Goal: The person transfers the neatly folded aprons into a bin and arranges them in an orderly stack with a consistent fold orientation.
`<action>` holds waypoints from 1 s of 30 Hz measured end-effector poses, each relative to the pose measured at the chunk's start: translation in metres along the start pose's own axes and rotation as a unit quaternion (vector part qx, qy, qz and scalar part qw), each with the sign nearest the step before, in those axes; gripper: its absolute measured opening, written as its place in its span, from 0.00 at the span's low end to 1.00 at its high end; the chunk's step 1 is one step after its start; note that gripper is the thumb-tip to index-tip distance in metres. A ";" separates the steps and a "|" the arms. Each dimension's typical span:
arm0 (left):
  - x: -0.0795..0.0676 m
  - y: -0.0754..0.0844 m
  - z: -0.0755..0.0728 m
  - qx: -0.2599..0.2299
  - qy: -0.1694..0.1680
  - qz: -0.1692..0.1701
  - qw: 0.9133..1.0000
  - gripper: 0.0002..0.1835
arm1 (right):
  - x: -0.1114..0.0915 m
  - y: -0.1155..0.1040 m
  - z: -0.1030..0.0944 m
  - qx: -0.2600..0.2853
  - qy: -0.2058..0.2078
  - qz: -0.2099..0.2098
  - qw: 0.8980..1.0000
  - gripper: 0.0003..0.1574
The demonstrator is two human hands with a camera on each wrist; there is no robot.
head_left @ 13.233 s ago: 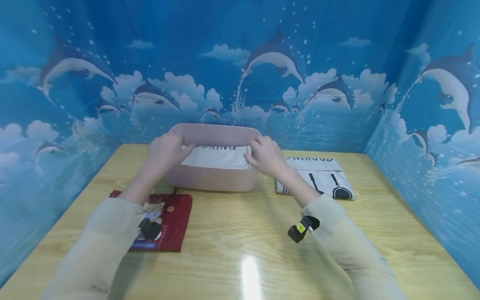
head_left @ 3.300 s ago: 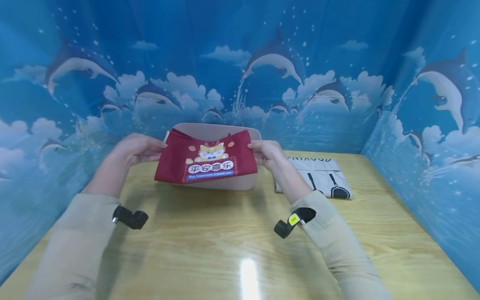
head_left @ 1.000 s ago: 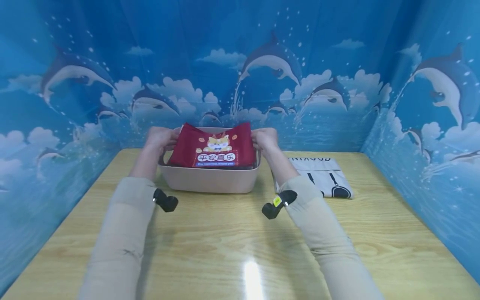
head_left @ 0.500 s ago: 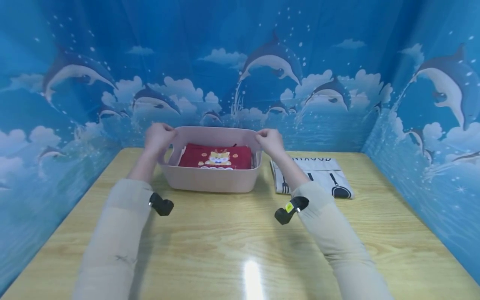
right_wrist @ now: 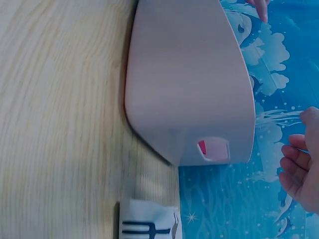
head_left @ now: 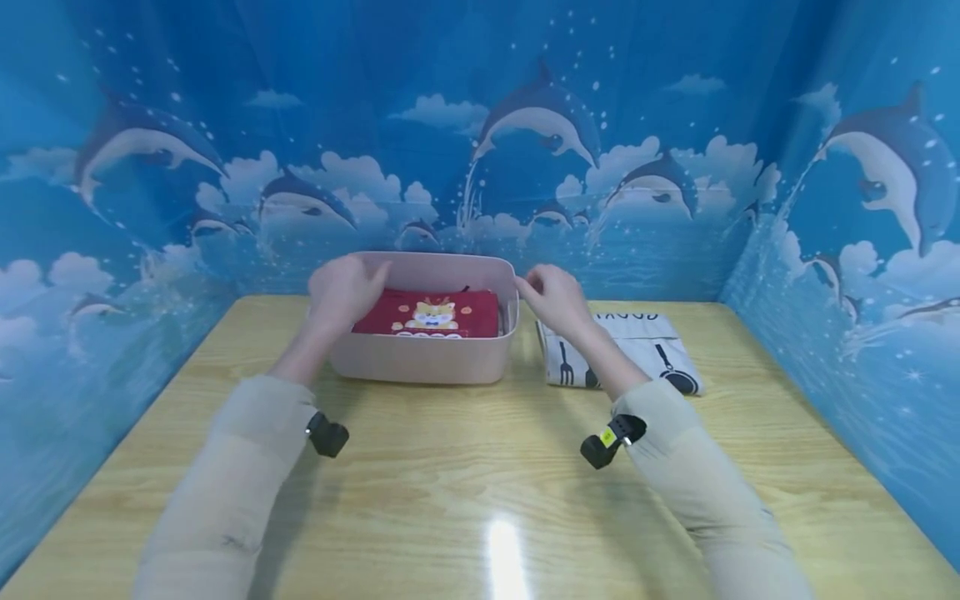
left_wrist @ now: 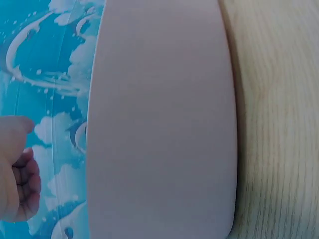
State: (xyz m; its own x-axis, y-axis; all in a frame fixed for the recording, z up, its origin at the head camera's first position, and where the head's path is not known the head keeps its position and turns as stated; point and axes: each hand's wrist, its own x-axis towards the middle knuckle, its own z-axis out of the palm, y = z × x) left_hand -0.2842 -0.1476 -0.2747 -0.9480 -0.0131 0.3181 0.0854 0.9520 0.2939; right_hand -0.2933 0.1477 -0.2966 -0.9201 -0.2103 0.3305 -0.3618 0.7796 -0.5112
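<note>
A pale pink plastic basket [head_left: 420, 360] stands at the back of the table, left of centre. In it lies a folded red cloth [head_left: 390, 312] printed with a cartoon dog, covering whatever is beneath. My left hand [head_left: 341, 292] is over the basket's left end, fingers loosely curled and holding nothing in the left wrist view. At the right end, my right hand [head_left: 558, 298] is beside the rim, thumb towards it; its fingers [right_wrist: 294, 162] are loosely bent around nothing. The right wrist view shows red through the basket's handle hole [right_wrist: 214, 149].
A folded white cloth [head_left: 637, 346] with black kitchen-utensil prints lies on the wooden table [head_left: 450, 467], right of the basket, under my right forearm. A blue dolphin-print curtain [head_left: 420, 125] surrounds the table's back and sides, close behind the basket.
The red cloth, first on the table at left, was lifted, lowered over the white cloth in the basket and let go. Lately, both hands have shifted at the basket's ends.
</note>
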 end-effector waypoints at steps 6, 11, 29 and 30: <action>-0.007 0.019 0.003 0.020 0.028 0.048 0.998 0.26 | -0.009 0.009 -0.007 -0.040 0.018 -0.024 0.999 0.19; -0.012 0.042 0.006 -0.010 0.051 0.081 0.995 0.25 | -0.014 0.020 -0.016 -0.053 0.022 -0.024 0.998 0.18; -0.036 0.117 0.034 0.032 0.080 0.212 0.973 0.19 | -0.041 0.061 -0.045 -0.136 0.000 -0.033 0.990 0.24; -0.037 0.119 0.037 0.038 0.079 0.213 0.973 0.19 | -0.042 0.063 -0.046 -0.144 0.002 -0.036 0.989 0.23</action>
State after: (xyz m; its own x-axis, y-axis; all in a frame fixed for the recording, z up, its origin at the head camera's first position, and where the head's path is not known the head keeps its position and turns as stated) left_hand -0.2500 -0.0228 -0.2848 -0.7726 0.3461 0.5322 0.4308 0.9016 0.0391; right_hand -0.2701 0.2328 -0.3060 -0.8927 -0.2692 0.3616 -0.3676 0.8989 -0.2384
